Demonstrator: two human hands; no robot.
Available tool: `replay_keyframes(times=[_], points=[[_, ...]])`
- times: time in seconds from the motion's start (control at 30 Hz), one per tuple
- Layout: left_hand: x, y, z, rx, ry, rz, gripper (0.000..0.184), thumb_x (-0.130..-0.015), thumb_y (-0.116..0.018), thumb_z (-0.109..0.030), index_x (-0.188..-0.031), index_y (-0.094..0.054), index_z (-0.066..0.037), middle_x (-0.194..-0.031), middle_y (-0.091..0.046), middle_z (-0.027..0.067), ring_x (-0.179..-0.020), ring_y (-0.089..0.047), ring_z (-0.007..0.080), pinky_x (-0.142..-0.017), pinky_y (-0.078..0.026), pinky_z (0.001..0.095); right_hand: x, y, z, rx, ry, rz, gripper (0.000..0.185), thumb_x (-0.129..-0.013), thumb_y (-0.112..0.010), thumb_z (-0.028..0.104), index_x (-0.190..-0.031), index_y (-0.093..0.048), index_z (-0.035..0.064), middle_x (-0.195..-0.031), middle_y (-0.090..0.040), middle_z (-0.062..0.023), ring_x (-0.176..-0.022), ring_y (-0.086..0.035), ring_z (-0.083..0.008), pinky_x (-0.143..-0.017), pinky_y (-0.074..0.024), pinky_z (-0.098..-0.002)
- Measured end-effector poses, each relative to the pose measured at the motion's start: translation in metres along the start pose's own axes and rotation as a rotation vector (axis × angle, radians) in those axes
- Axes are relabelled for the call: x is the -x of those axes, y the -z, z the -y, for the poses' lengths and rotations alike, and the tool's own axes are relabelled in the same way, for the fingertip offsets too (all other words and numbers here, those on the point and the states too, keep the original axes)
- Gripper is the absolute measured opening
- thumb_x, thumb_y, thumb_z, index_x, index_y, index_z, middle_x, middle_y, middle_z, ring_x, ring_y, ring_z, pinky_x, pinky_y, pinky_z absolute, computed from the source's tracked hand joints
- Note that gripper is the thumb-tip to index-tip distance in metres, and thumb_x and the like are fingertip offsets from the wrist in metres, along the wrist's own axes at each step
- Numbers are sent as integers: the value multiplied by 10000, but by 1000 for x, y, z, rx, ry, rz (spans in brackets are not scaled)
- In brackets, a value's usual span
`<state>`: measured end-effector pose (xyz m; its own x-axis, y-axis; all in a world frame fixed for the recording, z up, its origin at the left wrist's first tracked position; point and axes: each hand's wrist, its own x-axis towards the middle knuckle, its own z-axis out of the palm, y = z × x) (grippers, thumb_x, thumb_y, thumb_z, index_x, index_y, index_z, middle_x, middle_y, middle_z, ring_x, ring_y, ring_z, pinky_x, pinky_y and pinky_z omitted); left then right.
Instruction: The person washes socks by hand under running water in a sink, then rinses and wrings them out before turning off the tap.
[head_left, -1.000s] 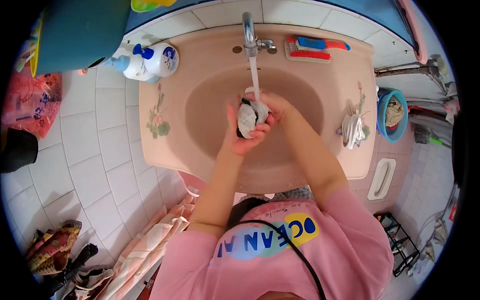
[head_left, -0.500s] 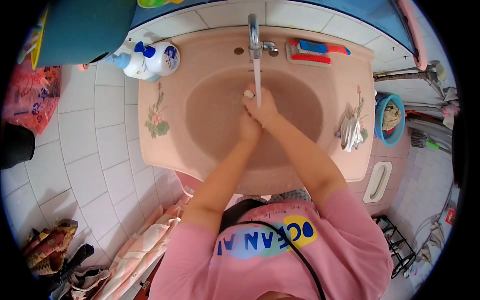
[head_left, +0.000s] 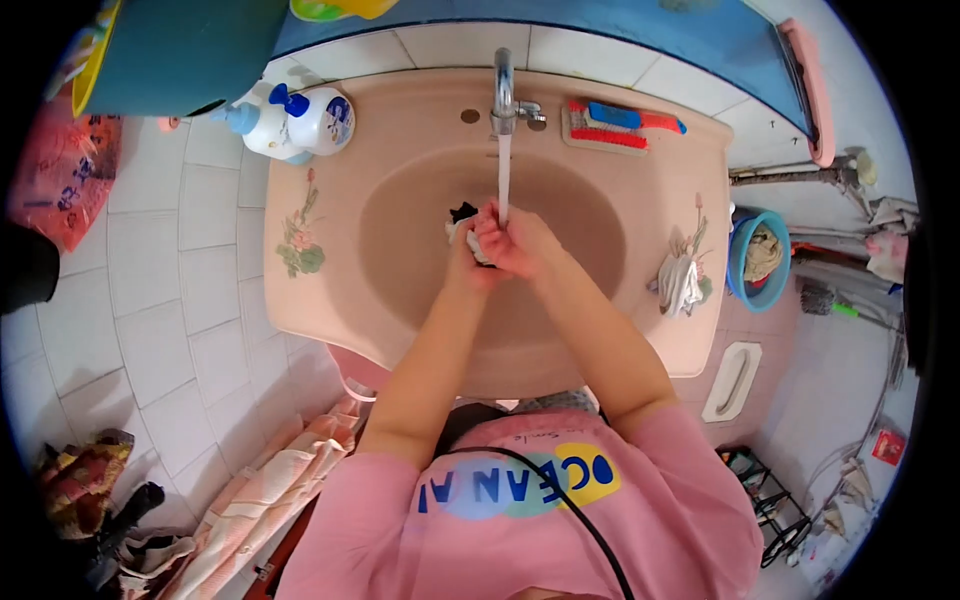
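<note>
Over the basin of the pink sink (head_left: 330,320), my left hand (head_left: 474,262) is closed around a wet white and black cloth (head_left: 462,225), which shows above and between my hands. My right hand (head_left: 518,242) is cupped beside it, fingers curled toward the cloth, under the stream from the chrome faucet (head_left: 503,110). Whether the right fingers grip the cloth is hard to tell, as they hide part of it. A second, crumpled white cloth (head_left: 680,285) lies on the sink's right rim.
Two pump bottles (head_left: 322,120) stand at the sink's back left. Brushes with red bristles (head_left: 605,125) lie at the back right. Right of the sink is a blue basin (head_left: 760,260) with cloths. A teal container (head_left: 180,55) is at the upper left.
The hands first held the cloth openly, then pressed together around it; now they are a little apart, with the cloth showing again. The view has shifted slightly.
</note>
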<state>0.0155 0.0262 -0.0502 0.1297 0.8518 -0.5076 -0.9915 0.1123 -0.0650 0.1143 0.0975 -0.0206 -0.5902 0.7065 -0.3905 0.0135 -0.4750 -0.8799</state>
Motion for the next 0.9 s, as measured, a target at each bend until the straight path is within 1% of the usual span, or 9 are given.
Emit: replay_keyframes(times=[0.13,0.2,0.43,0.53,0.6,0.67,0.73,0.8,0.9], points=[[9,-33,7,18,106,-206,288,-818,-539,-261,-1074,-522,-128,-1025,-578,86,-951,-557,245,-887,-434,445,-26,23,21,601,212,211,150,-888,-445,98,-910,-541,-15,-825,-594,-118,-751,-591,-214,-632,-514,-319],[-2,-41,14,191,87,-188,245,-813,-547,-203,-1007,-508,-60,-1041,-539,114,-984,-524,253,-823,-443,381,-55,36,52,-1122,-135,175,165,-897,-435,102,-925,-536,-24,-897,-591,-158,-824,-590,-258,-747,-513,-363],[-23,-28,18,233,-105,-233,256,-803,-579,-180,-1015,-508,-55,-1036,-542,131,-965,-531,235,-764,-465,361,-13,18,82,-886,-102,-199,226,-904,-435,131,-982,-508,-68,-1043,-539,-192,-997,-531,-292,-892,-462,-397],[-26,-11,20,203,-63,-67,198,-794,-577,-150,-978,-539,-89,-1013,-568,77,-968,-535,188,-769,-467,351,-3,14,40,-1089,-177,-98,241,-897,-436,125,-1042,-480,-62,-1067,-524,-195,-968,-537,-295,-874,-474,-399],[-18,-29,28,174,-405,-40,70,-803,-560,-165,-845,-556,-109,-848,-579,42,-793,-566,179,-713,-492,349,-7,7,15,-1449,-594,183,305,-897,-396,114,-1123,-479,-74,-1087,-547,-204,-1010,-535,-320,-933,-424,-410],[-16,-26,23,72,-376,8,82,-805,-553,-164,-863,-557,-107,-841,-577,42,-809,-565,189,-750,-489,372,-25,11,-10,-1507,-516,422,308,-899,-406,130,-1119,-481,-72,-1077,-547,-198,-1008,-533,-317,-932,-423,-408],[-13,-28,20,-34,-345,52,95,-807,-547,-162,-882,-558,-104,-833,-575,43,-826,-564,200,-786,-486,394,-35,17,2,-1369,-378,378,299,-908,-411,161,-1078,-479,-75,-1023,-537,-183,-968,-534,-304,-888,-437,-398],[-7,-42,17,164,-151,-341,200,-799,-557,-159,-968,-538,-53,-911,-555,65,-947,-520,221,-882,-442,467,-31,15,54,-1093,-260,209,303,-917,-417,193,-1038,-476,-78,-968,-527,-168,-928,-534,-290,-845,-452,-387],[-14,-51,18,354,-88,-119,252,-802,-560,-162,-1006,-510,-23,-911,-524,108,-913,-513,274,-904,-434,476,-21,8,137,-769,-201,-19,330,-931,-424,241,-977,-472,-82,-887,-512,-145,-868,-536,-270,-780,-473,-371]])
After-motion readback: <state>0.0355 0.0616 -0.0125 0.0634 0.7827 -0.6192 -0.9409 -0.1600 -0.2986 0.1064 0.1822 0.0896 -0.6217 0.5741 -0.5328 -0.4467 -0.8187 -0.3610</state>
